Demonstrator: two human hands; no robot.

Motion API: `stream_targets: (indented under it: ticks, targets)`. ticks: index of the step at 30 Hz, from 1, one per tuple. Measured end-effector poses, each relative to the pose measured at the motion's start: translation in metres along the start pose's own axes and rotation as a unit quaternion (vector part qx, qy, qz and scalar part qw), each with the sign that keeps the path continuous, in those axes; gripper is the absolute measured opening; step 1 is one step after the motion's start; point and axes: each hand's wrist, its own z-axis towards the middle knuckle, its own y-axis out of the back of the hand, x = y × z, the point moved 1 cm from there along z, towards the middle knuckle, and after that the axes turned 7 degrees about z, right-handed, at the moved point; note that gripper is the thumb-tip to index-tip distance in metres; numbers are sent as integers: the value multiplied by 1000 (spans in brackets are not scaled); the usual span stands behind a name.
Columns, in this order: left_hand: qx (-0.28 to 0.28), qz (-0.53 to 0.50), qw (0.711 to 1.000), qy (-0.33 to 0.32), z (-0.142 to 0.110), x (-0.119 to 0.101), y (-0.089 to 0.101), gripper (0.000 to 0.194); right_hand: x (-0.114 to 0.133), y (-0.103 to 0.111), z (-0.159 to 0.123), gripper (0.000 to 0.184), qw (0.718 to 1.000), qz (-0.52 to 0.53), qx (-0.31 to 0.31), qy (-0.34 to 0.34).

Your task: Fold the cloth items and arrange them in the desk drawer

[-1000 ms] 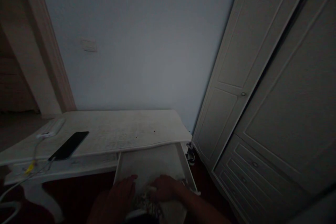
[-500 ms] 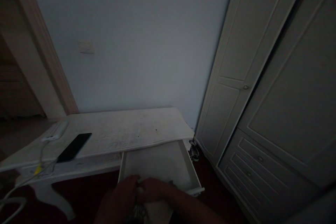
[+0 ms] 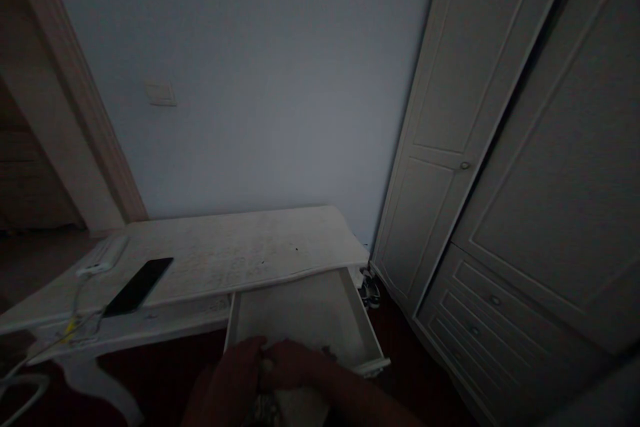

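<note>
My left hand and my right hand meet over the front of a pulled-out drawer, fingers curled in close to each other. A small pale bit shows between them, too dark to name. Both hands look closed, but whatever they hold is hidden by the fingers. Just past my right wrist, a small dark shape lies at the drawer's front edge. The drawer extends from a worn white table. Below my hands a patterned thing is partly seen.
A dark phone and a white power strip with cables rest on the table's left side. Shoes stand on the red floor beside the table's right end. A white wardrobe rises at the right. The room is dim.
My view has shifted slightly. Both hands stay together at the drawer front with hardly any movement, and the drawer remains pulled out.
</note>
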Motion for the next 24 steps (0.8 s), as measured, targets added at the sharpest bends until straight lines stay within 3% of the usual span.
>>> stream_targets:
  ticks: [8,15,24]
  targets:
    - [41,18,999,10,2,-3,4,61,3,2,-2,64,1000,13,-3,-15]
    - [-1,-6,1000,16,3,3,-2,54,0,0,-2,64,1000,20,-12,-1]
    - [-5,7,1000,16,3,1,-5,50,-5,-2,1,59,1000,16,-17,13]
